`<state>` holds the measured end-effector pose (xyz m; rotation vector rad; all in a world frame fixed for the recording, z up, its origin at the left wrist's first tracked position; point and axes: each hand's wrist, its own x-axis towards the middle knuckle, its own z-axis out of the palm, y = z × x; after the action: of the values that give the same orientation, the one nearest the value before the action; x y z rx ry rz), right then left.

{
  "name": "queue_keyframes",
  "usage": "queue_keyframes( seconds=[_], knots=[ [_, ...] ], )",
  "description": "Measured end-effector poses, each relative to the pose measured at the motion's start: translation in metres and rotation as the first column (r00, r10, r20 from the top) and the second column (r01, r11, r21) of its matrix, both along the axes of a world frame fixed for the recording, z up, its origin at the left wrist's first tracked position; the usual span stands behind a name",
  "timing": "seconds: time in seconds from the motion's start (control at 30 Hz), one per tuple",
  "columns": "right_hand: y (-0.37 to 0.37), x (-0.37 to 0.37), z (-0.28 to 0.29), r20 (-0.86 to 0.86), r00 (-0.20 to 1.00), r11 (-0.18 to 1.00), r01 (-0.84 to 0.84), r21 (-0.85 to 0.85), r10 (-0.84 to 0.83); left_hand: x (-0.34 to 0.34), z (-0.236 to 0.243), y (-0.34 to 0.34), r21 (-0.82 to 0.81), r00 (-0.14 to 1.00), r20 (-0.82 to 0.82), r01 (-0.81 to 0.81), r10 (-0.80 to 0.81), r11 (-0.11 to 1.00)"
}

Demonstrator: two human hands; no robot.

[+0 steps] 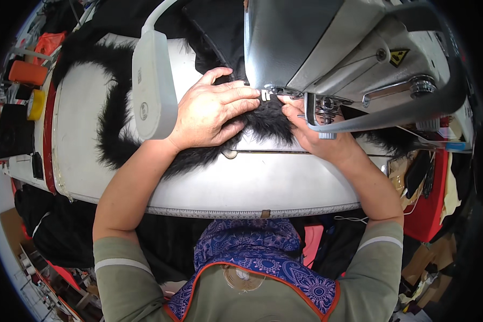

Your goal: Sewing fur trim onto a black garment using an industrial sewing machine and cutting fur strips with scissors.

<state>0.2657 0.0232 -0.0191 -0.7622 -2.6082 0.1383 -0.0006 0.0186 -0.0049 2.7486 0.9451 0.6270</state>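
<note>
A sewing machine [292, 45] stands over the white table, its presser foot [265, 95] down close to black furry trim [271, 122]. My left hand [206, 115] lies on the fur and the dark fabric, fingers stretched toward the left side of the foot. To the right of the foot, my right hand [308, 134] has its thumb and finger closed at the trim's edge. Machine parts in front of it hide some of its fingers. A long loop of the same fur runs left across the table, and smooth black cloth [206, 32] lies behind my left hand.
A white lamp head [154, 86] hangs just left of my left hand. A measuring tape [236, 212] runs along the table's front edge. At far left are a yellow tape roll [35, 104] and an orange box [27, 72]. A red container [429, 201] stands at the right.
</note>
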Motion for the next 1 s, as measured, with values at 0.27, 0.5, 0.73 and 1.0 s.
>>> queue_keyframes(
  seconds=[0.27, 0.5, 0.73, 1.0],
  knots=[
    [-0.003, -0.007, 0.009, 0.011, 0.998, 0.998, 0.055, 0.0, -0.055, -0.002, 0.003, 0.003, -0.003, 0.999, 0.03, 0.045, -0.045, 0.999],
    [-0.002, -0.006, 0.008, 0.003, 0.997, 0.996, 0.072, -0.046, -0.072, 0.001, 0.001, 0.003, 0.005, 0.999, 0.038, 0.034, -0.034, 0.999],
    [-0.001, -0.009, 0.008, 0.003, 0.995, 0.994, 0.101, -0.028, -0.101, 0.001, 0.001, 0.004, 0.039, 0.997, 0.073, 0.027, -0.03, 0.999],
    [-0.006, 0.005, 0.018, 0.149, 0.945, 0.957, 0.288, 0.033, -0.29, 0.002, 0.002, 0.005, 0.073, 0.999, 0.046, 0.006, -0.009, 0.997]
  ],
)
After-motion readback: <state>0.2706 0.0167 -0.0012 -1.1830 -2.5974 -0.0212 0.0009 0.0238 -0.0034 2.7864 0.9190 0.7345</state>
